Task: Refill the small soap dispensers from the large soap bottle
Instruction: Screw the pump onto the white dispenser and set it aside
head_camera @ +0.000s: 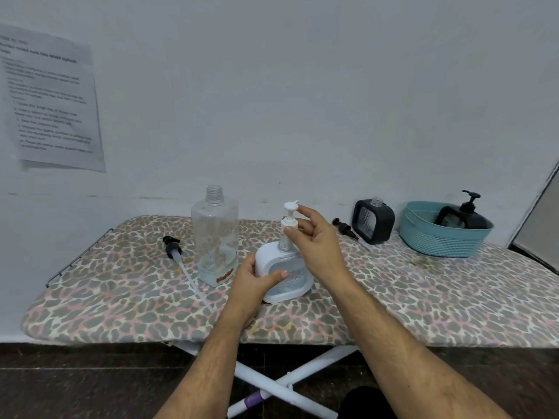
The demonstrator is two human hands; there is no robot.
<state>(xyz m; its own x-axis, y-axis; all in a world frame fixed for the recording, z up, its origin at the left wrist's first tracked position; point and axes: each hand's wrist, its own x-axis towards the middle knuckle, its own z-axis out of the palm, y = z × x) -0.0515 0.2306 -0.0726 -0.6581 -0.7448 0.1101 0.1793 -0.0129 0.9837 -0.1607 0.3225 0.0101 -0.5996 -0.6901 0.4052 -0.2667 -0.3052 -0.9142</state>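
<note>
A small white soap dispenser point(295, 275) stands in the middle of the ironing board point(121, 297). My left hand point(255, 281) grips its body from the left. My right hand point(314, 240) pinches the collar of its white pump point(289, 220), which sits in the dispenser's neck. The large clear soap bottle point(215, 237) stands uncapped just left of it, nearly empty. Its black pump with a long tube point(181, 261) lies on the board to the left.
A black dispenser point(373, 220) without its pump stands at the back right, its black pump point(344, 228) lying beside it. A teal basket point(444, 240) at the far right holds another black dispenser point(464, 217). A printed sheet point(48, 98) hangs on the wall.
</note>
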